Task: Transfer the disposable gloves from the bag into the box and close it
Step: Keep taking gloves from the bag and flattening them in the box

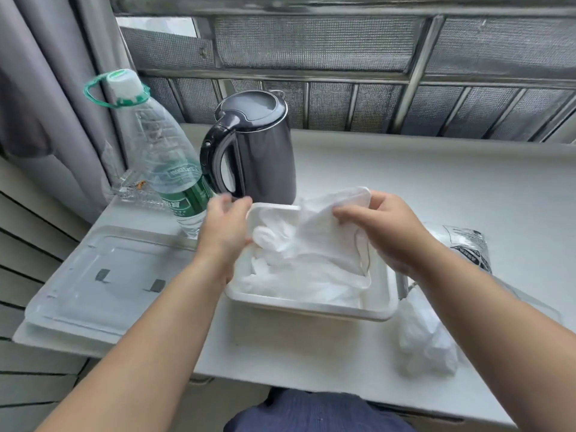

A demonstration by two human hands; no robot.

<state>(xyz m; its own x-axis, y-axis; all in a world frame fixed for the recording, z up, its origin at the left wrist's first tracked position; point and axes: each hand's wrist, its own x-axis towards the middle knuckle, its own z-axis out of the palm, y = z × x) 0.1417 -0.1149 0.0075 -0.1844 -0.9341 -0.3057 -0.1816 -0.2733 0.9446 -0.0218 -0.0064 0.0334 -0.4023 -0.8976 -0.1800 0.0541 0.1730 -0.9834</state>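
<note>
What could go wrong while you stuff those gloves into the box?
The gloves that the right hand grips stick up above the box rim, so the lid might not shut flat. The loose gloves beside the box lie near the front edge of the table and could slip off. The lid sits at the table's left edge, where an elbow might knock it.

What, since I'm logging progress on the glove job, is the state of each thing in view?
Box: open, gloves inside.
Lid: off, lying flat left of the box.
Gloves: a bunch held over the box.
Bag: lying right of the box.
Kettle: upright, lid shut.
Bottle: upright, capped.
Left hand: grips the box rim.
Right hand: pinches the gloves.
</note>
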